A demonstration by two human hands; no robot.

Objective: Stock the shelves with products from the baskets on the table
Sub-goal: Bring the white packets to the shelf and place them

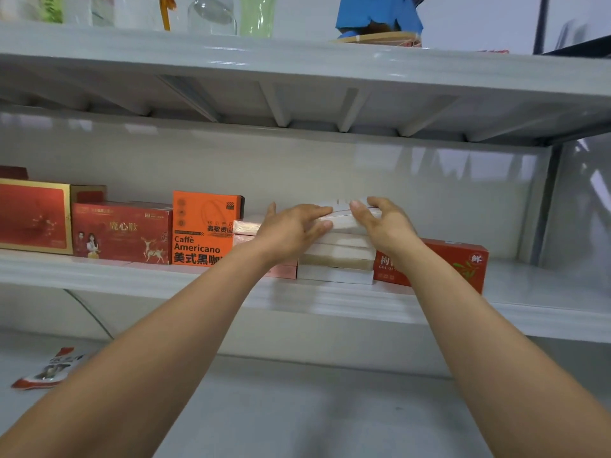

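Two hands on top white box (342, 222) of white stack (337, 259), right of orange "Caffè Americano" box (201, 226). Left hand (294, 229): fingers straight, pressed on its left end. Right hand (385, 226) pinches its right end. Pink boxes (246, 228) sit between orange box and stack. Red box (463, 262) is further right, then bare shelf (515, 279).

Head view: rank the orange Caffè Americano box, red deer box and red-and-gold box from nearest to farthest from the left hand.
1. Orange Caffè Americano box, just beside the left hand, on its left.
2. Red deer box, further left.
3. Red-and-gold box, far left.
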